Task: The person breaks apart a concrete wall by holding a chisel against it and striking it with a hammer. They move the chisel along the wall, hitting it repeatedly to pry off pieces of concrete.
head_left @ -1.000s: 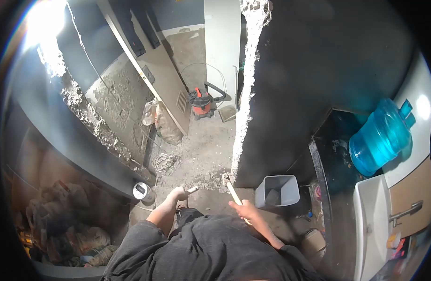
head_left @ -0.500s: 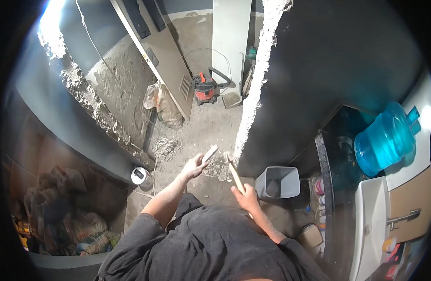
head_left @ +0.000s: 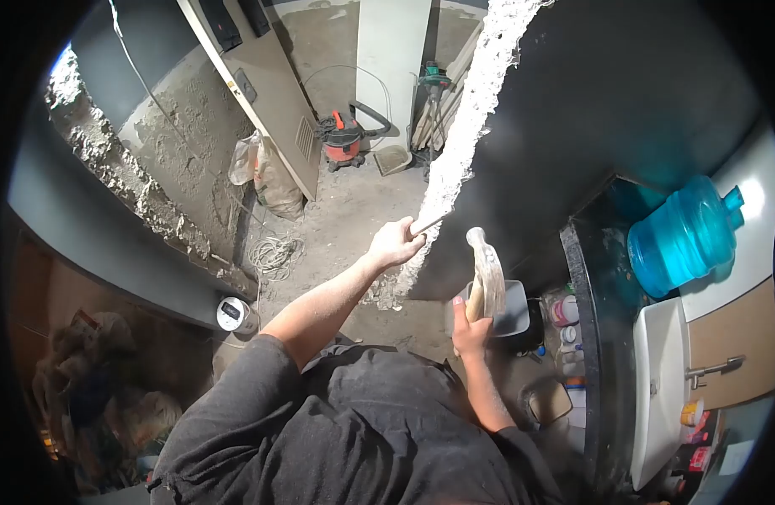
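My left hand point(head_left: 396, 244) is closed around a thin chisel point(head_left: 429, 224), whose far end lies at the rough broken wall edge point(head_left: 449, 177). My right hand point(head_left: 470, 331) grips the wooden handle of a hammer point(head_left: 486, 273). The hammer's head is raised, to the right of the chisel and apart from it, in front of the dark wall. Rubble point(head_left: 382, 295) lies on the floor at the foot of the broken edge.
A grey bin point(head_left: 515, 308) stands behind the hammer. At the right are a sink point(head_left: 657, 391) and a blue water bottle point(head_left: 686, 238). A white bucket point(head_left: 234, 315), coiled cable point(head_left: 274, 256), sacks point(head_left: 278, 187) and a red vacuum point(head_left: 343, 147) stand on the left and ahead.
My left hand has moved forward and right, bringing the chisel to the wall edge. My right hand has moved right with the hammer, whose head is now higher. The view has shifted.
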The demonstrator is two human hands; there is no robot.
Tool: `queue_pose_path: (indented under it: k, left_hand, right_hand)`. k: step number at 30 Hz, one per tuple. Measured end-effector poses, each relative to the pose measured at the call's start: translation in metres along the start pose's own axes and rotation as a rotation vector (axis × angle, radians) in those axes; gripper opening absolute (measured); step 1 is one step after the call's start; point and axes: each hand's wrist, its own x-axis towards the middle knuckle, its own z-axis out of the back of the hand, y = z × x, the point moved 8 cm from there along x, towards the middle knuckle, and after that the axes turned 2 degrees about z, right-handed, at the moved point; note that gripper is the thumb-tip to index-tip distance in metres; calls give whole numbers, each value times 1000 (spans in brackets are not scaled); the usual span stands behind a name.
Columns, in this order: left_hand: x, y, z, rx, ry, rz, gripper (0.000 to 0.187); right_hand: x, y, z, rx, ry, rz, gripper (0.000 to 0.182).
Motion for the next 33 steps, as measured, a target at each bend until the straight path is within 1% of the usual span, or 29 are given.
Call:
queue_pose_path:
  k: [1, 2, 3, 5, 6, 7, 8, 9, 11, 13, 14, 15, 17, 18, 19, 20, 21, 22, 23, 24, 25, 26, 27, 28, 29, 30, 31, 32, 33]
  left_hand:
    - [5, 2, 0, -3, 7, -5, 32]
    - [10, -2, 1, 12, 1, -71, 30]
    - [13, -7, 0, 27, -3, -136, 27]
    - [22, -9, -2, 19, -4, -167, 26]
    - [24, -14, 2, 24, 0, -170, 26]
    - [25, -18, 4, 30, 3, -173, 26]
    - [27, -22, 7, 28, -29, -202, 26]
    - [29, -26, 9, 28, -27, -200, 26]
    - [29, -36, 11, 49, -42, -228, 27]
    - [32, -38, 9, 61, -47, -217, 27]
    - [33, -40, 10, 75, -55, -214, 27]
    - [35, -42, 10, 79, -61, -210, 27]
    - [38, -43, 8, 87, -57, -173, 27]
    - [37, -44, 6, 91, -62, -170, 27]
    - [37, -44, 4, 85, -56, -163, 27]
    - [37, -44, 3, 79, -50, -157, 28]
    - [37, -44, 1, 91, 7, -106, 32]
    - [34, -49, 5, 77, -12, -99, 31]
    - [31, -52, 9, 65, -31, -94, 31]
    - [28, -46, 15, 27, -99, -46, 30]
    - [26, -35, 10, 32, -101, -47, 30]
    - [22, -14, 14, -91, -191, 15, 30]
    - [18, 3, 22, -214, -280, 74, 30]
    - [12, 13, 26, -157, -271, 136, 29]
    - [6, 20, 28, -154, -270, 133, 29]
    - [1, 30, 28, -94, -254, 143, 29]
    - [-3, 39, 27, -34, -236, 155, 29]
    - [-10, 41, 31, -69, -208, 180, 28]
    - [-17, 43, 34, -104, -178, 205, 28]
  right_hand:
    - [0, 24, 4, 93, -77, 83, 44]
    - [-1, 40, 10, 185, -153, 166, 46]
    - [-4, 39, 14, 177, -160, 160, 46]
    - [-14, 3, 3, -61, 114, -251, 45]
    - [-17, 4, 0, -78, 247, -411, 49]
    - [-21, -8, -4, -79, 245, -417, 49]
    - [-21, -15, -7, 75, 136, -238, 47]
    - [-20, -5, -3, 227, 28, -57, 46]
    - [-26, -15, -1, 212, 31, -76, 45]
    - [-23, -4, 7, 112, 17, -86, 42]
    - [-19, 6, 9, 138, 17, -26, 41]
    - [-14, 5, 9, 143, 22, -24, 41]
    - [-7, 1, 8, 210, 50, -15, 41]
    - [-2, 2, 7, 218, 82, -53, 42]
    - [4, 7, 8, 224, 87, -48, 42]
    - [10, 14, 10, 192, 101, -35, 43]
    - [15, 20, 10, 160, 115, -22, 43]
    - [17, 17, 10, 113, 106, -64, 37]
    - [20, 22, 8, 122, 109, -60, 37]
    - [24, 38, 11, 90, 87, 21, 33]
    - [27, 49, 14, 54, 62, 99, 29]
    - [28, 47, 14, -4, -45, 441, 22]
    - [33, 59, 13, 37, 18, 604, 17]
    - [40, 63, 11, -50, 58, 654, 13]
    - [47, 68, 6, -138, 102, 703, 10]
    - [51, 77, 1, -240, 70, 819, 11]
    - [69, 68, -10, -195, 59, 718, 19]
    - [82, 68, -21, -350, 30, 789, 22]
    - [103, 20, -37, -295, 31, 515, 23]
